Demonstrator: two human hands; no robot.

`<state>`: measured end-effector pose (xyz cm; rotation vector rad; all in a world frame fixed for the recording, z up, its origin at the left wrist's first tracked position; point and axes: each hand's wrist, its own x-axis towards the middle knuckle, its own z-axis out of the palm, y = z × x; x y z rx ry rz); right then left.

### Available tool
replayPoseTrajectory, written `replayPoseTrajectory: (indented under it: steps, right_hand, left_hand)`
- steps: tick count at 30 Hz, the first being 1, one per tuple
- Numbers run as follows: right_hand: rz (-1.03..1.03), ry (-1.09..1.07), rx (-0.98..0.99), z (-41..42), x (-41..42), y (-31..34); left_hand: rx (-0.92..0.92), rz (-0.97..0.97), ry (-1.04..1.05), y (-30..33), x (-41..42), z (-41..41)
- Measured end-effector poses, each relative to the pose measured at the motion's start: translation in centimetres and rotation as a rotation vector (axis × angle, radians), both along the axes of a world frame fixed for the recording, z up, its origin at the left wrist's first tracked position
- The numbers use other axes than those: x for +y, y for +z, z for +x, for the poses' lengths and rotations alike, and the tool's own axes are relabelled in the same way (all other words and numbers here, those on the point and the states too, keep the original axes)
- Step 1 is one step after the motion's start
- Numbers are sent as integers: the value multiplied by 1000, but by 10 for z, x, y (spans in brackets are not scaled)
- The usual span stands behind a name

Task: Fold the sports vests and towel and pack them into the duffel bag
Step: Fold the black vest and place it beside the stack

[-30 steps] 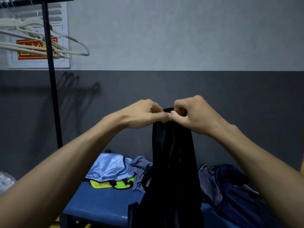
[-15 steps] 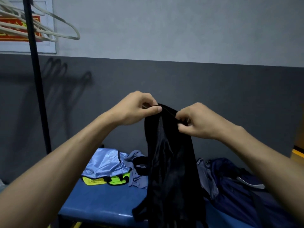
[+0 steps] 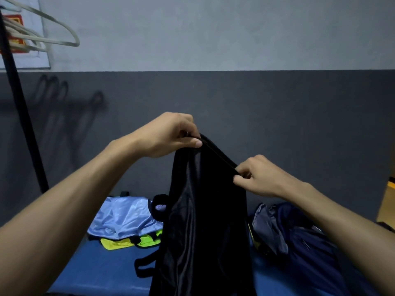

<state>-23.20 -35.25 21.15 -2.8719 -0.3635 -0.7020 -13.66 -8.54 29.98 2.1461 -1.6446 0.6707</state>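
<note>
Up high, left hand (image 3: pixel 168 135) and right hand (image 3: pixel 258 176) each pinched the black vest's (image 3: pixel 205 221) top edge, letting it hang straight for folding.

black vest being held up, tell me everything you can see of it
The black vest is dark, slightly shiny, thin fabric with a thicker band along its top edge. It hangs long and bunched, unfolded, with a strap loop dangling at its lower left. The left hand pinches the top edge high; the right hand pinches it lower, so the edge slopes down to the right. It hangs in front of the blue bench; its bottom runs out of frame.
</note>
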Motion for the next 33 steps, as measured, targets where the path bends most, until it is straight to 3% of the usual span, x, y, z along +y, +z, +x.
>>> replayPoseTrajectory:
  steps: [12,17,20,26,29,33]
  right_hand:
    - [-18,-202,88,48,-59,-31]
    - [72,-253,-36,58,-85,-23]
    - [-55,-240,-67,63,-94,-13]
    - [-332,-154,88,67,-106,-25]
    - [-274,-157,98,65,-109,-33]
    - [20,-197,-21,59,-106,-37]
  left_hand:
    - [-47,-134,99,-9,6,51]
    - [-102,-107,167,-13,17,76]
    - [-146,-130,218,-17,21,87]
    - [-117,-281,291,-25,26,98]
    - [-63,-275,283,-31,30,99]
    - [-30,-253,271,-35,34,96]
